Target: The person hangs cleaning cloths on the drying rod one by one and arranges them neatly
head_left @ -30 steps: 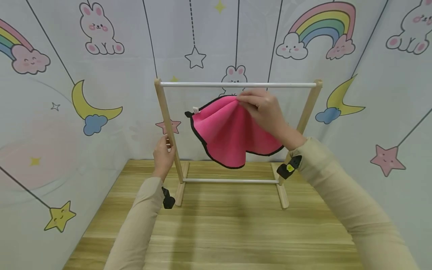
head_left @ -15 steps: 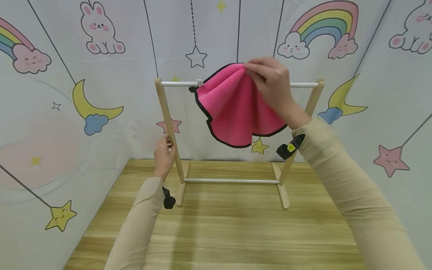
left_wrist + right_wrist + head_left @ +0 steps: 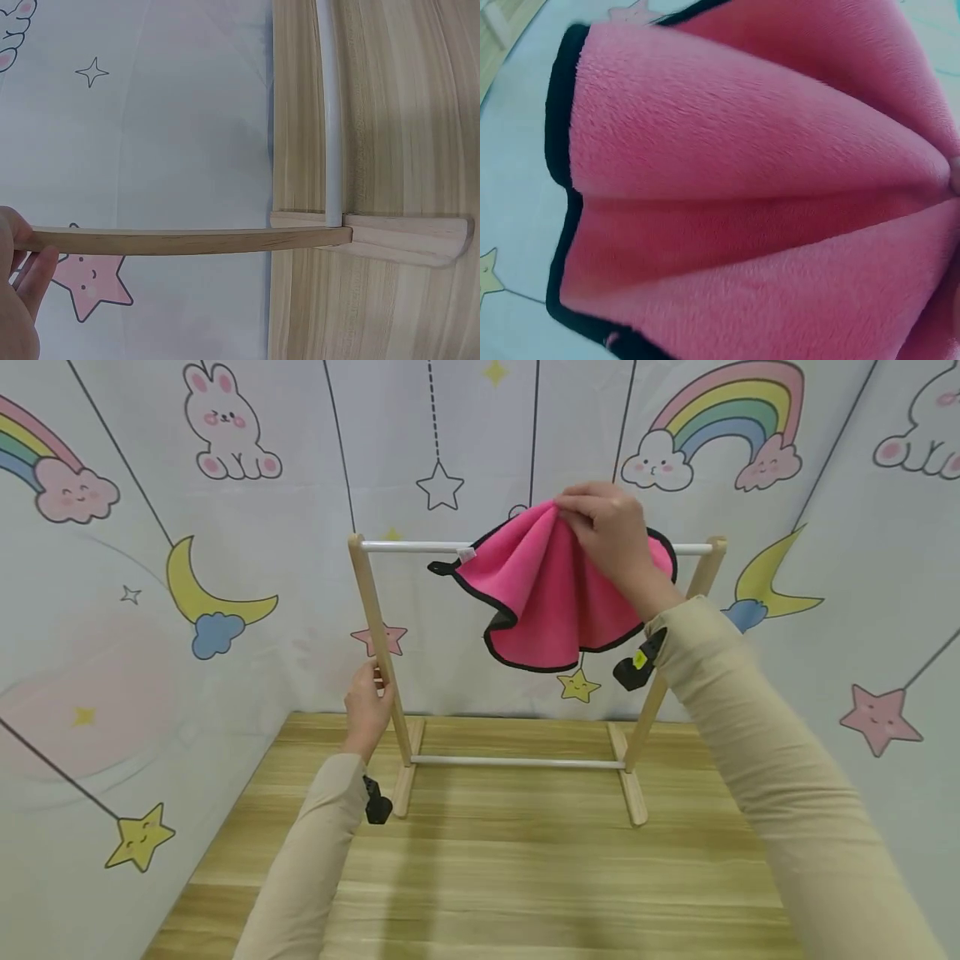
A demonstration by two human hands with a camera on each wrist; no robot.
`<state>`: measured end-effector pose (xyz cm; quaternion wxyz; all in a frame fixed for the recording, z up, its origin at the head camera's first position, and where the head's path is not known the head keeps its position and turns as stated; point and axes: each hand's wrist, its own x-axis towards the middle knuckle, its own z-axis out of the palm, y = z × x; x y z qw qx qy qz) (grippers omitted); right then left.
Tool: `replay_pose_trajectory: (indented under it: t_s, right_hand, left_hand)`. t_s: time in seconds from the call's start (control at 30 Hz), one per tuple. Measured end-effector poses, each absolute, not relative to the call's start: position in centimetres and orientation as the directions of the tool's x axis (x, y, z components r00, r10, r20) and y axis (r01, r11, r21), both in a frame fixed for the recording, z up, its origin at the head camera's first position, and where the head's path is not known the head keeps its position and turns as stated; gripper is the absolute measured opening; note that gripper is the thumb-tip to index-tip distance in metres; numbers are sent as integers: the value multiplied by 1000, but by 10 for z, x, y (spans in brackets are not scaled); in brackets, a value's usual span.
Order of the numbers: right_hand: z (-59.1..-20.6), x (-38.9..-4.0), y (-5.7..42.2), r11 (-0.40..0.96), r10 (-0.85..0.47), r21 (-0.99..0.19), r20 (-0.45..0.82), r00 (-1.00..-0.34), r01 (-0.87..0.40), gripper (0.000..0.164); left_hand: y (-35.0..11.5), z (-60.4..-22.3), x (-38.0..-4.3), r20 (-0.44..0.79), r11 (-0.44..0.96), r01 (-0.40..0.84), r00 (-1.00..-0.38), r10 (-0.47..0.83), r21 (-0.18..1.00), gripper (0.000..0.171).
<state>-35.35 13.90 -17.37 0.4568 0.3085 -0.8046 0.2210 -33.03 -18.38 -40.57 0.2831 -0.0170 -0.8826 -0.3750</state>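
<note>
While right fingers [image 3: 581,503] pinch pink cloth [image 3: 551,597], top rail [image 3: 412,547] partly hidden.

Head looks down at the rack [image 3: 517,763], left wrist closer, sharing one post [image 3: 187,242], right seemingly nearest, facing cloth [image 3: 742,135].

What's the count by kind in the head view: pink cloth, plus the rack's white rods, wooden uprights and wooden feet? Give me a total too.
Pink cloth: 1
White rods: 2
Wooden uprights: 2
Wooden feet: 2
Total: 7
</note>
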Motion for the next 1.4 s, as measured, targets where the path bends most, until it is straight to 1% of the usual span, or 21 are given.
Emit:
replay_pose_trajectory:
  t_s: [0.1,0.2,0.27,0.33,0.63,0.8,1.0,1.23,1.4]
  right_hand:
    - [-180,-357,143,747,-303,-127,809,-504,-653,21]
    - [-182,-359,144,770,-319,-162,740,-593,-617,24]
    - [-182,-359,144,780,-334,-175,696,-636,-601,25]
    - [-183,-359,143,783,-345,-184,666,-662,-594,26]
    - [-184,-358,145,772,-382,-203,608,-695,-602,28]
    - [-183,-358,141,765,-358,-252,599,-716,-593,32]
    - [-183,-361,137,749,-328,-292,617,-715,-595,29]
    - [-180,-359,136,755,-386,-273,552,-739,-597,31]
    - [-177,-358,134,752,-385,-308,513,-767,-583,26]
  left_hand:
    - [-183,-405,-330,508,717,239,-842,-184,655,32]
    - [-183,-405,-330,511,717,239,-839,-187,655,31]
    - [-183,-405,-331,514,718,239,-836,-191,654,31]
    - [-183,-405,-331,520,718,243,-833,-190,652,31]
    - [-186,-407,-332,539,718,262,-822,-185,645,31]
    - [-187,-408,-331,528,713,252,-827,-193,655,33]
    - [-187,-409,-331,542,716,266,-820,-185,645,31]
    - [-186,-409,-330,552,725,272,-815,-177,633,32]
    - [-184,-408,-329,545,723,265,-819,-181,638,31]
